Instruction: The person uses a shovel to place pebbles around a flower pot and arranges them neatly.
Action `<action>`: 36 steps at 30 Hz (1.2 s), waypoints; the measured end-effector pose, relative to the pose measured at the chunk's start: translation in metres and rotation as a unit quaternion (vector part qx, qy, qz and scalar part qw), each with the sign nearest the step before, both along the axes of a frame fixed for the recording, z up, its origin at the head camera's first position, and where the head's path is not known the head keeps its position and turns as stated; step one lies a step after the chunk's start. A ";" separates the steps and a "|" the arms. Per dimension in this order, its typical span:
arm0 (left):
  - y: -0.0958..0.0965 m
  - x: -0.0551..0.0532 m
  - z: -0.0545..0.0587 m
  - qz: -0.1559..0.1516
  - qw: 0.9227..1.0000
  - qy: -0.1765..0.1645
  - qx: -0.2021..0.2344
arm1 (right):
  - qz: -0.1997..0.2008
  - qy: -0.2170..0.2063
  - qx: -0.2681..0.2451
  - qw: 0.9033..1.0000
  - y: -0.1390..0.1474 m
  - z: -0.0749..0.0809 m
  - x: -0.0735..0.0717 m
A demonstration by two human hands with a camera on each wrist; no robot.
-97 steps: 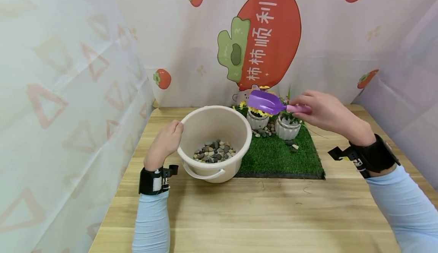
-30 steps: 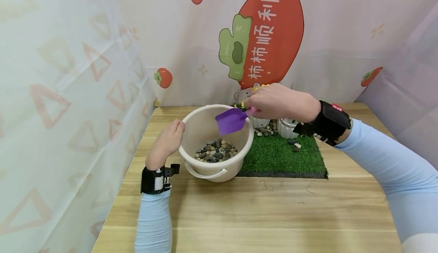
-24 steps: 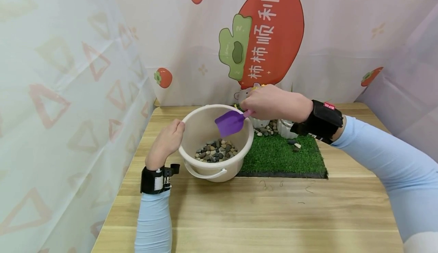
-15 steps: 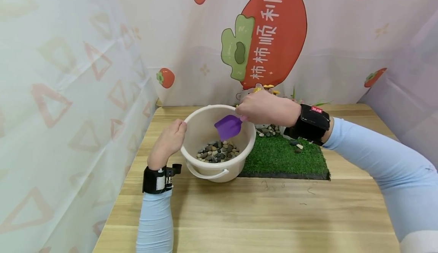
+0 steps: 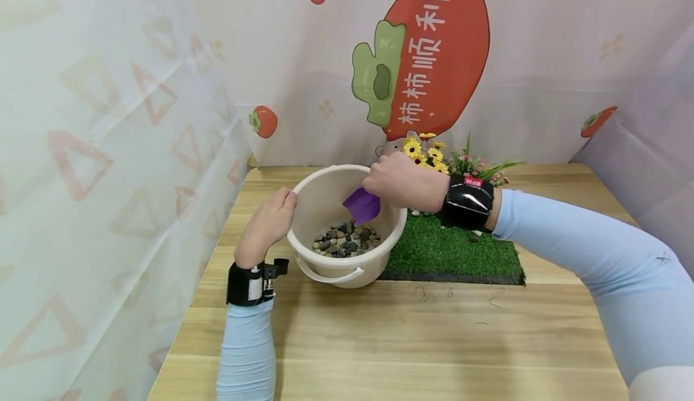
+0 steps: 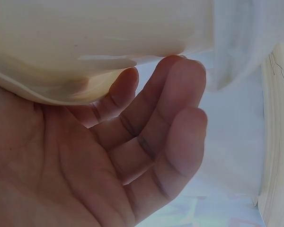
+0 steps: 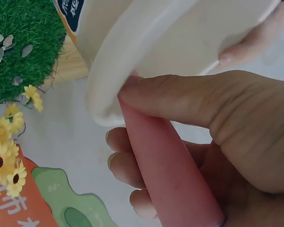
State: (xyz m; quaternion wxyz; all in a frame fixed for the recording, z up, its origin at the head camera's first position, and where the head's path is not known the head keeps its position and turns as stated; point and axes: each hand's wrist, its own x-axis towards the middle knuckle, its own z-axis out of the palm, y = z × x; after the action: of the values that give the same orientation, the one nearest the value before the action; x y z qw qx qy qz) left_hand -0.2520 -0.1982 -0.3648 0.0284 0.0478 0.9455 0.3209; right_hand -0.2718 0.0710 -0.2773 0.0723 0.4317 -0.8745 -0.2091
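A cream bucket stands on the table with a layer of pebbles at its bottom. My left hand holds the bucket's left rim, thumb inside and fingers curled against the outer wall in the left wrist view. My right hand grips a small shovel by its pink handle, thumb laid along it. The shovel's purple blade slants down inside the bucket, close over the pebbles. In the head view the handle is hidden behind my right hand.
A mat of artificial grass lies right of the bucket. Yellow flowers and a pink-flowered plant stand at its back, partly behind my right arm. A printed curtain hangs behind the wooden table.
My right hand has brought the shovel left from over the grass mat, then lowered its blade deeper into the bucket. My left hand stays on the rim.
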 end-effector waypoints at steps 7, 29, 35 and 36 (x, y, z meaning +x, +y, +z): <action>0.001 0.000 0.001 0.001 1.000 -0.006 -0.001 | -0.032 0.095 0.119 0.988 -0.025 -0.023 0.006; 0.002 -0.001 -0.001 -0.011 1.000 0.009 0.003 | -0.006 0.059 0.105 0.993 -0.036 -0.044 0.005; 0.001 0.000 -0.001 -0.007 1.000 0.015 0.001 | 0.068 0.018 0.044 0.997 -0.031 -0.036 -0.009; 0.001 0.000 -0.001 -0.007 1.000 0.013 0.002 | 0.077 0.011 0.032 0.996 -0.031 -0.035 -0.011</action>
State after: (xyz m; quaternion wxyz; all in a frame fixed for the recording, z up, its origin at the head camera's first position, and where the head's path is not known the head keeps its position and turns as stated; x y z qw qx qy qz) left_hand -0.2521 -0.1972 -0.3659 0.0179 0.0585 0.9447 0.3221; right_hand -0.2831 0.0401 -0.3121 0.0837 0.4976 -0.8307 -0.2352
